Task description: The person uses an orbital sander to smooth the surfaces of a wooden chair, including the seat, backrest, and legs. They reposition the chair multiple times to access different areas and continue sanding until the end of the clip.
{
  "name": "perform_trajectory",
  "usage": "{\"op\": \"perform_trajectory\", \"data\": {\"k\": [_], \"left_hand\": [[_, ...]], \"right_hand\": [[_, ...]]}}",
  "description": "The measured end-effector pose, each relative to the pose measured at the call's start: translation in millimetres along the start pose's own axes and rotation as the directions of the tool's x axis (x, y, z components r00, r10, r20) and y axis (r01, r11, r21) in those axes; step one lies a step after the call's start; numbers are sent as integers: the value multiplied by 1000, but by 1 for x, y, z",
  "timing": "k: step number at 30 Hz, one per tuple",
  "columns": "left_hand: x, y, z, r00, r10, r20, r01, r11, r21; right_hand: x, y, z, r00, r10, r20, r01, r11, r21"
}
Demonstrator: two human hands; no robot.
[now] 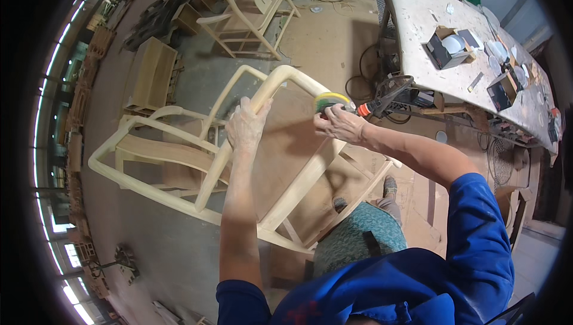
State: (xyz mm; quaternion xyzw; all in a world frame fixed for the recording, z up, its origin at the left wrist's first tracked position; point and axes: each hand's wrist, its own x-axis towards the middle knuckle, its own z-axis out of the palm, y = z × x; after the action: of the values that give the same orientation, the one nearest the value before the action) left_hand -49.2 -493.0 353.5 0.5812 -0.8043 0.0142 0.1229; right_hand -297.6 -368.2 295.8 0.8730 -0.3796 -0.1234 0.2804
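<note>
A pale, unpainted wooden chair frame (pixel 286 190) lies tilted in front of me, above the cardboard on the floor. Around one of its rounded rails, below the bent corner, my left hand (pixel 247 121) is closed. My right hand (pixel 339 123) grips a small round power sander (pixel 333 99) with a yellow rim and green at its pad. The sander is at the frame's upper right rail; whether its pad touches the wood is hidden. An orange coupling (pixel 363 110) and a dark hose (pixel 389 96) run from the sander to the right.
At right stands a long, pale-topped worktable (pixel 425 16) holding opened boxes and discs. Another wooden chair (pixel 253 7) stands beyond the frame, near a wooden box-like piece (pixel 152 74). Dark hoses (pixel 358 87) coil by the table's legs. Cardboard (pixel 331 29) covers part of the floor.
</note>
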Motion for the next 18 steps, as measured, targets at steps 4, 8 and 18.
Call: {"op": "perform_trajectory", "data": {"k": [4, 8, 18], "left_hand": [[0, -8, -7, 1000, -20, -12, 20, 999, 26], [5, -4, -7, 997, -58, 53, 59, 998, -35], [5, 2, -11, 998, -39, 42, 42, 996, -82]], "right_hand": [[-25, 15, 6, 999, -30, -15, 31, 988, 151], [-74, 42, 27, 987, 123, 100, -148, 941, 305], [18, 27, -20, 952, 271, -141, -208, 912, 353]]}}
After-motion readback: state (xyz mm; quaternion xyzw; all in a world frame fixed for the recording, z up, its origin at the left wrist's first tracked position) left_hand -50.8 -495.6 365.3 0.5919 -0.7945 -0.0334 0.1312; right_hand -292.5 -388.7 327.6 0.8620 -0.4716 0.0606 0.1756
